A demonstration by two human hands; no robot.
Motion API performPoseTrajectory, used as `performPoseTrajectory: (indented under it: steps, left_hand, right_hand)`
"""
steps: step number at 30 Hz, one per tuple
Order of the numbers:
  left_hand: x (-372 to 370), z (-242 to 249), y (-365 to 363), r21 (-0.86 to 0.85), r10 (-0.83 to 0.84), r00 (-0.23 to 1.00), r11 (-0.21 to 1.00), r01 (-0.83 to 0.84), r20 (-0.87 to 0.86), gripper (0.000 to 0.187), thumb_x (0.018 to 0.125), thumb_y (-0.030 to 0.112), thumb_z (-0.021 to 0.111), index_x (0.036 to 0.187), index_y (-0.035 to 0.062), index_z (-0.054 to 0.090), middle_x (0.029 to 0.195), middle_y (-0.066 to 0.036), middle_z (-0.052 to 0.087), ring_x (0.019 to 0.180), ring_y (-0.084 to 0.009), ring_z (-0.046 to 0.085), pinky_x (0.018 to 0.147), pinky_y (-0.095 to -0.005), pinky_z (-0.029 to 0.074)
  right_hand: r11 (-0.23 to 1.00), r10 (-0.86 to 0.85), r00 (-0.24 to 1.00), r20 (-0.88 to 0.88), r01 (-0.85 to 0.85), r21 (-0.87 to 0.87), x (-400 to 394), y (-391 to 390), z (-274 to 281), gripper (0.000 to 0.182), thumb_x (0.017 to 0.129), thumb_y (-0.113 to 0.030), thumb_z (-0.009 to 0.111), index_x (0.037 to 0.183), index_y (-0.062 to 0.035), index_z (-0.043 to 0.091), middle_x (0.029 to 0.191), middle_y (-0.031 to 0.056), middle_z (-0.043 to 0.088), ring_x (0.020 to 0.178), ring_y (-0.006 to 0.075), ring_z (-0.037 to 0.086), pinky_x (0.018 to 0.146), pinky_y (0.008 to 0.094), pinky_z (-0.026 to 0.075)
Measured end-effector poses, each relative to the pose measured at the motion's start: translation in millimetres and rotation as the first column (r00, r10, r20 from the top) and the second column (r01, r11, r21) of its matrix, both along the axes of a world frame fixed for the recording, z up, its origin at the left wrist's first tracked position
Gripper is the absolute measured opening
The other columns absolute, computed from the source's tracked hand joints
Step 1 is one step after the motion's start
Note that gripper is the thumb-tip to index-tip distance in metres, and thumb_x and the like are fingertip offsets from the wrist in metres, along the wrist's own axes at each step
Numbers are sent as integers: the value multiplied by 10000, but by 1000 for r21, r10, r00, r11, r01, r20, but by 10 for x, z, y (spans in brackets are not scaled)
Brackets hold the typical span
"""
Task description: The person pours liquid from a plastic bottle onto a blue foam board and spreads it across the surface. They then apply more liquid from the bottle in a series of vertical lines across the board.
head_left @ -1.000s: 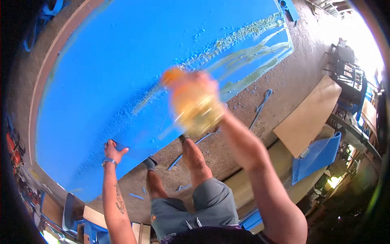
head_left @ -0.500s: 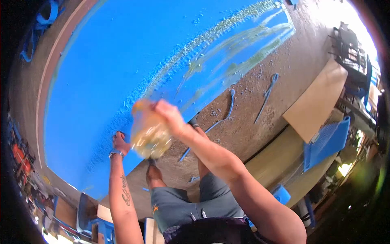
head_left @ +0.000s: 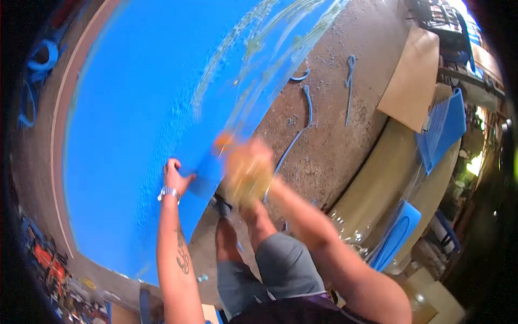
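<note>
A large blue sheet (head_left: 124,108) fills the left and upper middle, strewn with blue crumbs and streaked with yellowish wet smears (head_left: 270,40). My right hand (head_left: 259,151) grips a clear bottle (head_left: 244,175) of yellowish liquid, blurred by motion. It is held above the sheet's near edge, its orange top (head_left: 223,142) pointing up and left towards the sheet. My left hand (head_left: 177,177), with a watch at the wrist, is at the sheet beside the band of crumbs. Its thumb stretches away from the curved fingers, and nothing shows in its grasp.
Blue strips (head_left: 308,105) and crumbs lie on the brown floor right of the sheet. Farther right are a tan board (head_left: 413,81), a blue panel (head_left: 445,127) and a beige curved surface (head_left: 372,178). A brown strip (head_left: 62,129) borders the sheet's left side. My feet stand at its near edge.
The bottle in my right hand has shifted right in view, and my left hand a little right and up. The view has turned, so the sheet and floor strips appear shifted.
</note>
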State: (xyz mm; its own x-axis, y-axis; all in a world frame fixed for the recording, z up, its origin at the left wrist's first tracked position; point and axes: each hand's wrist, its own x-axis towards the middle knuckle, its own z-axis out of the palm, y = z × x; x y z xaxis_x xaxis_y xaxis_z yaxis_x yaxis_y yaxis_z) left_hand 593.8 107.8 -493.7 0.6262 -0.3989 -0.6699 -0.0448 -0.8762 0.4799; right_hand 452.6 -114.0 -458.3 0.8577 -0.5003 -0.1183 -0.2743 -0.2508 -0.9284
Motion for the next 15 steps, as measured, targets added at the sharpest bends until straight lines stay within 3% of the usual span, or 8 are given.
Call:
performPoseTrajectory:
  steps: [3,5,6,8,11,12,14,15]
  left_hand:
    - [-2,16,77,-29,10,1000,1000,-11,-11,606,531,157,852,953,63,428,944,-119,489,924,-301,471,827,-388,426]
    - [35,-5,56,-17,10,1000,1000,-10,-29,620,523,158,855,959,58,426,951,-118,483,921,-290,467,832,-381,424]
    - [30,-40,69,-21,14,999,1000,-14,-31,625,520,160,856,961,59,425,953,-119,480,921,-290,465,833,-381,423]
    - [-20,-11,114,-1,15,999,1000,-15,-44,634,516,164,859,966,61,423,958,-120,476,923,-290,462,834,-380,422]
    - [5,57,14,12,4,1000,1000,-4,-30,641,515,167,860,970,64,420,965,-121,473,928,-289,458,835,-380,421]
    - [-1,58,24,6,4,1000,1000,-3,-21,641,515,166,860,969,65,419,965,-121,473,928,-289,457,836,-380,420]
    - [-1,73,12,9,2,1000,1000,-1,-20,637,519,170,859,966,65,418,964,-120,473,927,-287,456,835,-379,420]
    - [2,73,8,19,0,1000,1000,0,-29,633,522,175,858,964,65,418,963,-119,474,925,-286,456,835,-378,420]
  right_hand:
    - [921,378,925,-40,-380,-84,-205,587,402,195,758,-75,585,942,-15,570,1017,125,583,984,283,590,822,342,495]
    - [913,285,956,-70,-248,325,-302,322,242,184,779,-48,545,960,-37,577,1041,109,586,1020,285,574,851,349,486]
    - [877,435,898,72,-404,-260,-321,-33,12,177,798,-51,524,963,-55,588,1044,111,591,1024,269,567,867,356,479]
    - [993,48,965,-260,-18,116,-183,-806,66,339,888,-352,504,941,-41,628,987,94,638,1017,169,559,882,323,441]
    - [786,-264,958,116,143,602,241,-1799,294,384,908,-399,475,1101,-76,554,1015,63,593,901,136,557,732,329,492]
    - [968,-178,972,151,145,206,309,-2067,193,359,868,-351,538,1089,-70,561,1018,73,598,911,165,569,738,343,489]
    - [624,-296,954,53,235,-745,442,-2606,-15,353,788,-257,665,1065,-58,574,1024,95,608,933,225,592,749,370,483]
    - [607,-338,934,114,309,-732,443,-2571,-50,303,780,-202,667,1035,-57,591,999,94,621,921,222,596,753,365,483]
